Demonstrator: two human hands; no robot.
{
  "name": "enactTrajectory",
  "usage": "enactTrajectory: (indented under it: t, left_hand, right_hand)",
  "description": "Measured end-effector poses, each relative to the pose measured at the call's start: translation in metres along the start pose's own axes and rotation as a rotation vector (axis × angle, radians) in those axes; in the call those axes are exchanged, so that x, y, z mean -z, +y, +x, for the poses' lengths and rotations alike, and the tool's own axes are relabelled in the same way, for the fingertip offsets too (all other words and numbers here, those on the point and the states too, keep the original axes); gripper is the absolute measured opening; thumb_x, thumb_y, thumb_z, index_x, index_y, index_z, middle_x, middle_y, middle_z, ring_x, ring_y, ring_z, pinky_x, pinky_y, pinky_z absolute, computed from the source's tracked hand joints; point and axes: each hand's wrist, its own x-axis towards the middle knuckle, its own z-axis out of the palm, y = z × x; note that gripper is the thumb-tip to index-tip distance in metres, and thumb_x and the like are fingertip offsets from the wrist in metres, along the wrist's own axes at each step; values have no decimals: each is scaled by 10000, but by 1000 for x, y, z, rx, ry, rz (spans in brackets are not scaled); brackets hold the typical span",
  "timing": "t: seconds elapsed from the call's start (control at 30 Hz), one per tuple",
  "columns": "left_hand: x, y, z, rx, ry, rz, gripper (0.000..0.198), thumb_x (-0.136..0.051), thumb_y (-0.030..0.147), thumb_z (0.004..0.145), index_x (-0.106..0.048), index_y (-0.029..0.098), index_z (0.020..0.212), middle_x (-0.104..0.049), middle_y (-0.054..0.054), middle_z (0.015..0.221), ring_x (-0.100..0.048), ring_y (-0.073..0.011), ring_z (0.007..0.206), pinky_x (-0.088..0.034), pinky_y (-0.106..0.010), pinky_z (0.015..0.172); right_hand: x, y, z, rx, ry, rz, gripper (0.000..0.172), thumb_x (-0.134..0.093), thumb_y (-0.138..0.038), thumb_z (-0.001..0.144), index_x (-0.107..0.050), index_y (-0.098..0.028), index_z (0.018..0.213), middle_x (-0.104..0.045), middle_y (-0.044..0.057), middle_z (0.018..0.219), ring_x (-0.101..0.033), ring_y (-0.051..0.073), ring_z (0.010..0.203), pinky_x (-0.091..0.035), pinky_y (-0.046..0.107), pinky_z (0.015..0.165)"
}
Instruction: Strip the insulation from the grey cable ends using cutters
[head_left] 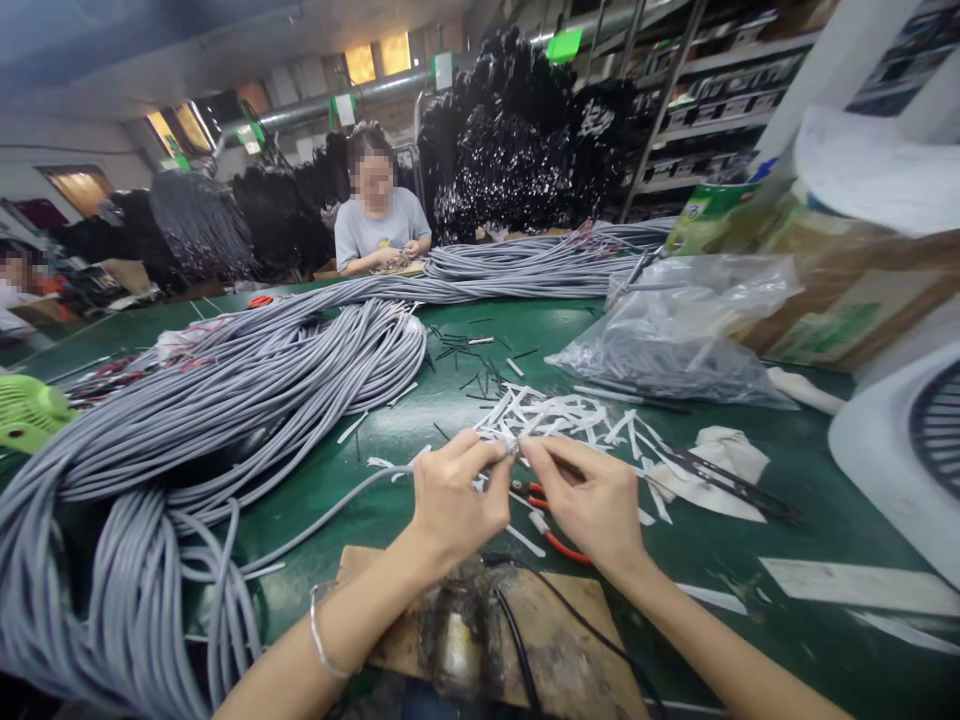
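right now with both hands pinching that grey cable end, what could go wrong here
The left hand and right hand pinch the grey cable end above red-handled pliers; a slip could land fingers on them. The white scraps might hide small parts. The cable pile could snag the cable.

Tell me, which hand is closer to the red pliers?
Right. The right hand hovers directly over the red pliers, covering their handles. The left hand sits just left of them, pinching a grey cable.
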Motion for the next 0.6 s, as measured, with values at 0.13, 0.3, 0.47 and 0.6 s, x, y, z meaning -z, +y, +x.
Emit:
enactTrajectory:
  t: [0.13,0.3,0.47,0.6]
  left_hand:
    - [0,-1,2,104,-36,-10,108,-566,131,715,-627,156,628,-554,3,557,-488,-88,487,-373,-196,473]
    - [-3,-1,-1,127,-78,-15,109,-576,149,711,-629,171,619,-580,-9,586,-508,-101,501,-378,-213,484]
    - [-8,-20,1,274,-192,125,109,-621,130,654,-637,178,557,-618,-28,578,-534,-138,511,-391,-240,485]
    - [-6,-29,9,448,-117,-80,65,-633,184,673,-685,154,648,-670,-40,627,-579,-144,559,-448,-247,543]
  right_hand:
    - [0,2,0,186,56,-65,141,-551,-134,796,-619,-150,673,-628,9,563,-557,87,465,-443,179,493]
    - [3,6,2,144,21,-85,174,-533,-166,817,-605,-165,658,-600,-6,533,-507,75,418,-411,181,440]
    - [4,-16,3,374,-24,2,131,-552,-118,791,-603,-164,680,-563,-14,494,-491,78,422,-402,195,463]
    - [-3,-15,13,339,-26,-36,136,-543,-149,809,-611,-159,691,-597,4,536,-524,86,452,-405,196,481]
